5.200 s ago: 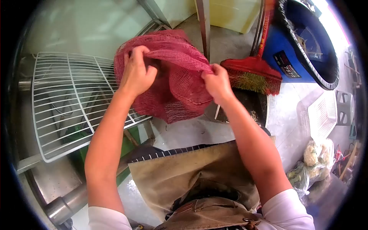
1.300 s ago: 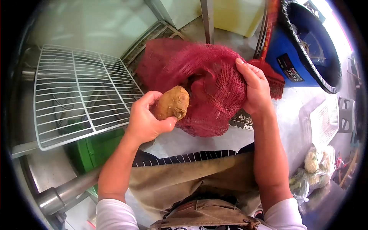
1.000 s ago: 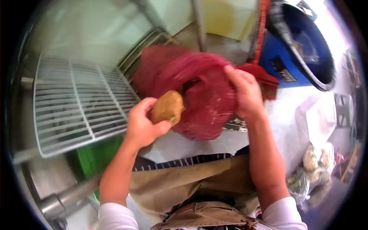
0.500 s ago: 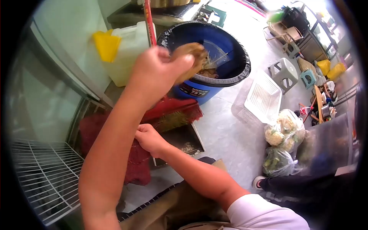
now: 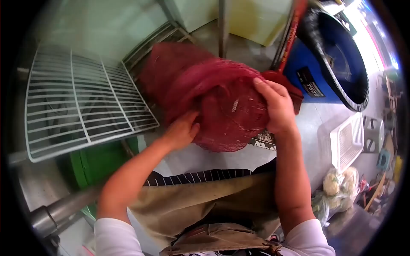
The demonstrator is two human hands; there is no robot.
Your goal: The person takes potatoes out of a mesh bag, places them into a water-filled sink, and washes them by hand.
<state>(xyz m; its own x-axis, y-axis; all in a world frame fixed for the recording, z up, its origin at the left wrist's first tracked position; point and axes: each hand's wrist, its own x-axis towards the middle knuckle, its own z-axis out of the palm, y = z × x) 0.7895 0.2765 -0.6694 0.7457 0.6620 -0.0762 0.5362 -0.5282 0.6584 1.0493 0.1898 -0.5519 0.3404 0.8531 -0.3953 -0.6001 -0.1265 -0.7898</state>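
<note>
A red mesh bag [image 5: 230, 106] bulges in front of me, its folds bunched round a dark opening. My right hand [image 5: 277, 104] grips the bag's right side, thumb on top of the mesh. At the left side of the opening is my left hand [image 5: 181, 130], its fingertips partly hidden by the folds and the thumb apart from them. Nothing shows in the visible part of that hand. What lies inside the bag cannot be made out.
A white wire rack [image 5: 77, 102] stands at the left above a green bin [image 5: 102, 164]. At the right are a red broom [image 5: 284, 83], a blue bucket [image 5: 305, 77] with a black liner, a white basket [image 5: 348, 141] and bagged vegetables [image 5: 339, 183].
The brown lump that my left hand held over the blue bucket is no longer in view. That hand has come back to the bag, and the view has swung left.
</note>
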